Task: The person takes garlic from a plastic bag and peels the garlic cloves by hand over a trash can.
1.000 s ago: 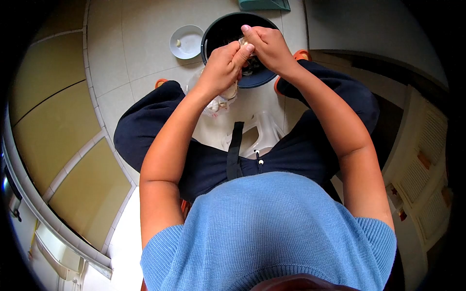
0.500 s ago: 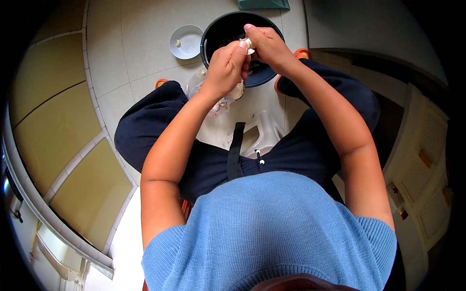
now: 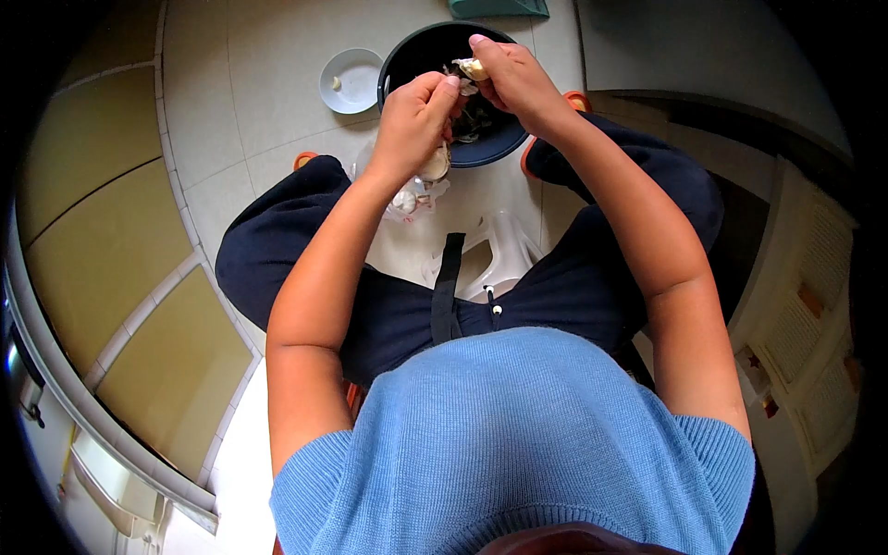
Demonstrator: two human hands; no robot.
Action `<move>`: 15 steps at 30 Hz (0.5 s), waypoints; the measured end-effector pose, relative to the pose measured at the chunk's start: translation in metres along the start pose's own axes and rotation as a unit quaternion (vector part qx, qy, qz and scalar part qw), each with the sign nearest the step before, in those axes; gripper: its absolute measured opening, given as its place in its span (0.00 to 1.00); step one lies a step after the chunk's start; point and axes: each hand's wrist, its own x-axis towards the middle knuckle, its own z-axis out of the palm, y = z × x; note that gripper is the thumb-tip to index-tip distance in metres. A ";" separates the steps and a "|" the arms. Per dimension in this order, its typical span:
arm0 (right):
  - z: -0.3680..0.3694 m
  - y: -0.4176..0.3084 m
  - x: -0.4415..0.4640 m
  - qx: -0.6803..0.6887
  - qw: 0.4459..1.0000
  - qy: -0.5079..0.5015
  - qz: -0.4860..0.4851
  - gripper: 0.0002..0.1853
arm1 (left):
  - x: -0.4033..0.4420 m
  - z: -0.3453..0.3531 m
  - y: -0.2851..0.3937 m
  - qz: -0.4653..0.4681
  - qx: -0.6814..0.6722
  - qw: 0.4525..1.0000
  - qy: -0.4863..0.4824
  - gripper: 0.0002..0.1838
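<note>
Floored in pale beige square tiles point(image 3: 194, 102); flanked at left by flat olive-yellow panels point(image 3: 171, 370) edged with small whitish tiles point(image 3: 178, 194); brightly lit at lower left.

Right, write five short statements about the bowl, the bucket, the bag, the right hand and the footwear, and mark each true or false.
1. The white bowl stands to the left of the dark bucket. True.
2. The bowl is heaped full. False: just one small pale piece shows in it.
3. The right hand pinches a pale garlic piece over the bucket. True.
4. The plastic bag lies inside the bowl. False: it lies on the person's side of the bucket.
5. The footwear is green. False: it is orange.
</note>
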 end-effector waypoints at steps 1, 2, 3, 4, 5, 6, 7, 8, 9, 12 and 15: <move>0.000 0.000 0.000 -0.009 1.000 0.010 0.004 0.23 | 0.000 0.000 0.001 0.000 0.000 1.000 0.000 0.16; 0.000 0.000 0.001 -0.017 1.000 0.020 0.008 0.24 | 0.001 0.000 0.002 -0.012 0.004 1.000 0.001 0.15; 0.001 0.000 0.001 -0.017 1.000 0.020 0.008 0.24 | 0.001 0.000 0.002 -0.023 0.009 1.000 0.003 0.14; 0.000 0.002 0.002 -0.037 0.999 0.023 -0.003 0.25 | 0.001 0.000 0.002 -0.023 0.009 1.000 0.003 0.14; 0.000 0.004 0.002 -0.057 0.998 0.026 -0.014 0.25 | 0.000 0.001 0.002 -0.008 0.035 0.999 0.011 0.14; 0.000 0.005 0.002 -0.057 0.998 0.026 -0.014 0.25 | 0.000 0.001 0.001 0.007 0.062 0.998 0.020 0.13; -0.002 0.006 0.002 -0.068 0.997 0.016 -0.012 0.24 | 0.001 0.001 -0.001 0.007 0.062 0.998 0.020 0.13; -0.003 0.007 0.003 -0.079 0.997 0.006 -0.010 0.23 | 0.003 0.002 -0.004 0.088 0.127 0.987 0.053 0.12; -0.004 0.011 0.005 -0.079 0.997 0.006 -0.010 0.23 | 0.003 0.003 -0.002 0.168 0.190 0.964 0.085 0.12; -0.006 0.020 0.010 -0.202 0.972 0.058 -0.102 0.25 | -0.001 -0.002 0.005 0.049 0.145 0.988 0.012 0.13; -0.005 0.019 0.010 -0.230 0.961 0.003 -0.156 0.24 | -0.001 -0.005 0.004 0.022 0.066 0.997 -0.035 0.14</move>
